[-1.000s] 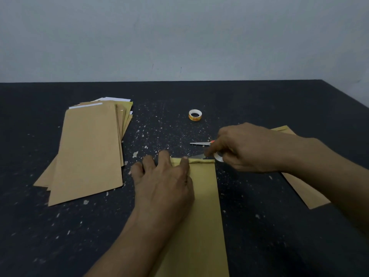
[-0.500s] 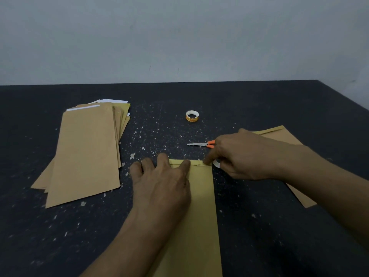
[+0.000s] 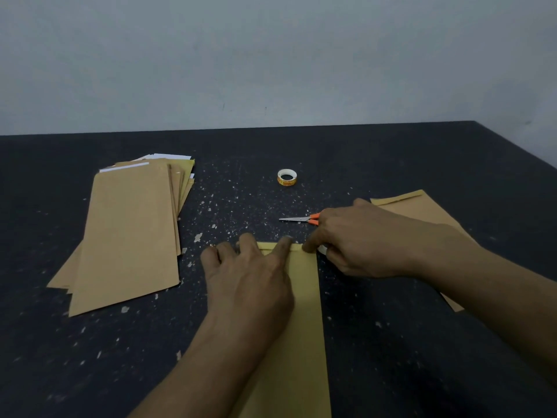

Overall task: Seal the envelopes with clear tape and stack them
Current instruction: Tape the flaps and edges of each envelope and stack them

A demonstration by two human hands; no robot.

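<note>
spread left hand (image 3: 250,276) presses the flap (image 3: 297,247) of the long tan paper envelope (image 3: 304,300), which runs toward the person. right hand (image 3: 358,239) pinches a white tape roll (image 3: 322,250) at its far-right corner.

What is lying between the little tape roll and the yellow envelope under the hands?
Scissors with orange handles lie between the tape roll and the envelope, as the head view shows.

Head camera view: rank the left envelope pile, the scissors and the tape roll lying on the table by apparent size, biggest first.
1. envelope pile, by far largest.
2. scissors, though the right hand hides their handles.
3. tape roll, smallest; it lies farther back.
</note>
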